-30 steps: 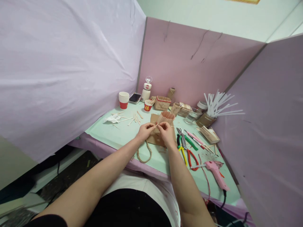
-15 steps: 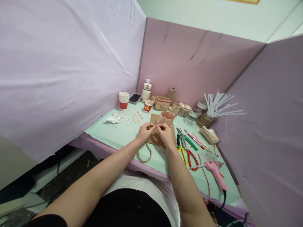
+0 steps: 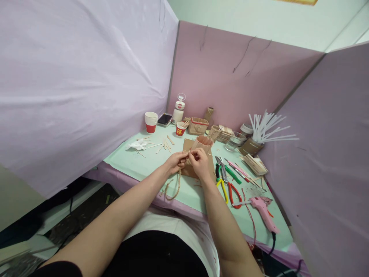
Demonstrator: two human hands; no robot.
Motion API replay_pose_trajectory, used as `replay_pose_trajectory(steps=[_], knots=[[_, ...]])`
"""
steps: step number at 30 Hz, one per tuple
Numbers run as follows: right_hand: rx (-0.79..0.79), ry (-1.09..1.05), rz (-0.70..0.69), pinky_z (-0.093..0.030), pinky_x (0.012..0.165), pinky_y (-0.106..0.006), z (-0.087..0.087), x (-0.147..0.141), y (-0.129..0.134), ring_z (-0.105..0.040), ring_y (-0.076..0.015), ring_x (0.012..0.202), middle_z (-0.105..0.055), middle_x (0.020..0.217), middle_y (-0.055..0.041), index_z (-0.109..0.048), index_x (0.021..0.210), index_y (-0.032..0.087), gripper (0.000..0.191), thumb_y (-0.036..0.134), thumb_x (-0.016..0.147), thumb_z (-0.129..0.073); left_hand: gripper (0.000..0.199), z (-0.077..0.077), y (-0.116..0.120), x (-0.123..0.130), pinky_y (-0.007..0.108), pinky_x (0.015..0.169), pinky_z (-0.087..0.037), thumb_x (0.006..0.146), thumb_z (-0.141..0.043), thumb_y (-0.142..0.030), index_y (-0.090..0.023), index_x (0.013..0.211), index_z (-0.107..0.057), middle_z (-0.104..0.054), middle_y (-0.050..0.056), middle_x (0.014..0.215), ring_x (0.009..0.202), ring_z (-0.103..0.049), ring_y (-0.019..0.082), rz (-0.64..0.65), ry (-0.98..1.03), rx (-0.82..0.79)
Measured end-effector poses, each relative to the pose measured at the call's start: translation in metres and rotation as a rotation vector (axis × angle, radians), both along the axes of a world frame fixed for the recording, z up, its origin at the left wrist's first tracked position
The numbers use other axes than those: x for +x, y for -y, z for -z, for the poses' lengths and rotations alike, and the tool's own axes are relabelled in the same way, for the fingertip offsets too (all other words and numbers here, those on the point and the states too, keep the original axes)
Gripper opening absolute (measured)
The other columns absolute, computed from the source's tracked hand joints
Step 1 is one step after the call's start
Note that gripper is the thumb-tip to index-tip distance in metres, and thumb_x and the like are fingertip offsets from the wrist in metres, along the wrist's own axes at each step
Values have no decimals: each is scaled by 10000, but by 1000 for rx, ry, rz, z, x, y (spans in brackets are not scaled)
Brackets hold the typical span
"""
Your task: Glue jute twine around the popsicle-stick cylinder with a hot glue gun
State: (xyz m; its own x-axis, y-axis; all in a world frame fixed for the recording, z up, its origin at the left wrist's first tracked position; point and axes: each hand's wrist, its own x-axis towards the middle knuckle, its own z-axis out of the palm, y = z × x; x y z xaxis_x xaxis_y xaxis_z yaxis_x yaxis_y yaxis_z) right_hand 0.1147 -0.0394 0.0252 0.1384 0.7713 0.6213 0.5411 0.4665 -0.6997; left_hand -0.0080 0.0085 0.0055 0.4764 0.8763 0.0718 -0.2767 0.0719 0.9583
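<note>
Your left hand [image 3: 175, 162] and your right hand [image 3: 200, 161] are close together, with the fingertips of each pinched tight on the thin brown braided rope [image 3: 179, 184], just in front of the tan holder made of upright wooden sticks with a zigzag top [image 3: 203, 141]. The rope looks rough and twisty like a plait, and it hangs from your left hand in a big open curve, down over the front part of the pale green table top [image 3: 138, 165], to the left of the flat brown cardboard piece [image 3: 192, 172] under your hands.
</note>
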Motion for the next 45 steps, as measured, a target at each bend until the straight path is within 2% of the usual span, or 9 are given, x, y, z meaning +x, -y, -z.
replay_pose_trajectory(steps=[5,8,14,20,26,32,38,42,45], knots=[[-70,-81,16,-421,658,-286,0,4,-2,-546,-166,740,-594,787,-37,-610,743,187,180,363,771,-591,388,3,6,4,203,430,-189,637,-715,-498,-150,742,-580,-329,-75,529,440,-260,40,-40,15,42],[-93,-112,19,-418,675,-291,1,6,-4,-549,-171,733,-610,764,-40,-611,701,185,196,366,768,-577,377,4,7,6,211,433,-204,687,-663,-516,-152,747,-584,-361,-76,522,427,-267,44,-55,-37,91],[-175,-277,158,-417,682,-293,11,17,-14,-537,-166,681,-611,700,-23,-578,693,182,200,370,743,-532,264,0,16,7,221,515,-297,697,-662,-361,-147,568,-577,-491,-42,543,531,-404,81,-53,-179,261],[-145,-348,344,-391,681,-295,16,24,-19,-490,-157,660,-582,690,-19,-531,673,184,165,333,733,-494,240,-9,26,7,230,585,-356,768,-541,-318,-143,614,-601,-557,-16,587,598,-463,110,46,-326,514],[-126,-400,390,-376,656,-284,18,20,-19,-474,-149,642,-563,661,1,-522,657,189,137,304,725,-498,279,-11,27,6,217,547,-318,779,-513,-360,-138,614,-547,-474,-32,560,567,-404,95,107,-357,537],[-145,-504,254,-373,572,-272,17,30,-21,-441,-129,542,-501,555,39,-527,638,195,203,378,722,-551,290,-5,24,7,228,599,-351,804,-497,-370,-130,700,-622,-544,-9,638,621,-449,110,37,-360,528],[-103,-630,109,-366,551,-249,9,33,-19,-418,-100,521,-457,562,68,-515,697,202,265,454,729,-590,393,-3,18,8,232,566,-357,784,-548,-445,-111,950,-671,-496,-37,574,537,-435,98,16,-244,305],[-100,-672,28,-381,554,-246,4,28,-15,-427,-94,525,-461,576,67,-525,701,204,288,469,712,-639,387,-2,15,7,221,526,-308,767,-587,-464,-120,921,-676,-480,-48,550,504,-398,81,-33,-196,286],[-139,-778,-127,-405,551,-251,0,26,-13,-438,-93,517,-481,592,57,-536,684,208,326,510,714,-655,378,-1,13,6,215,493,-260,757,-602,-465,-122,899,-673,-451,-58,529,480,-358,68,-34,-157,244]])
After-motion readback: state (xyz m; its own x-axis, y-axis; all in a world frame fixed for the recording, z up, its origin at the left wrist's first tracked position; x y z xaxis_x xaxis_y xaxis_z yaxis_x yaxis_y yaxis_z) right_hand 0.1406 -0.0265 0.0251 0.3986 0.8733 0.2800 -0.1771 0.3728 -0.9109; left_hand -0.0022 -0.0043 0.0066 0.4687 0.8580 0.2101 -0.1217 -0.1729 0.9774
